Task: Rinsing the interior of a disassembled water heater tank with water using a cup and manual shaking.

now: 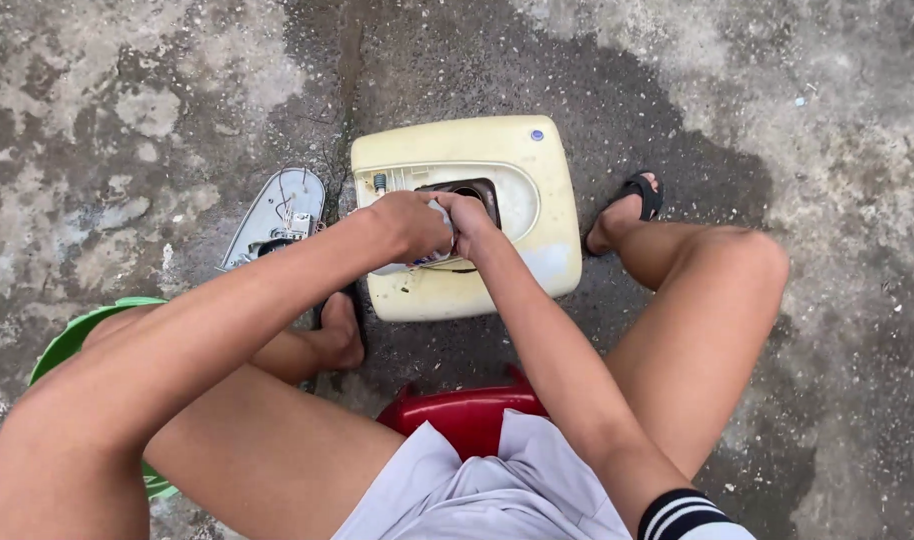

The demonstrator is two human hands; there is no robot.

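Cream-yellow plastic, aged and scuffed, forms the casing (477, 215) that lies flat on wet concrete floor (127, 120) between a seated person's feet. Both hands meet over the dark opening (474, 190) in its middle: the left hand (412, 225) is curled closed around a small pale part (439, 215), mostly hidden by the fingers, and the right hand (469, 222) presses against it from the other side, its grip closed too, though what it pinches cannot be made out. The casing looks stiff and fairly bulky, probably not light, with smooth rounded edges that could slip when wet; its rim beside the opening seems the surest hold. The small part looks light and easily dropped. One casing is in view, along with one grey cover plate (277, 215) with loose wires lying just to its left, one red stool (467, 415) under the person, one green basin (72, 340) at the left edge, and two black sandals (642, 190) on the feet.
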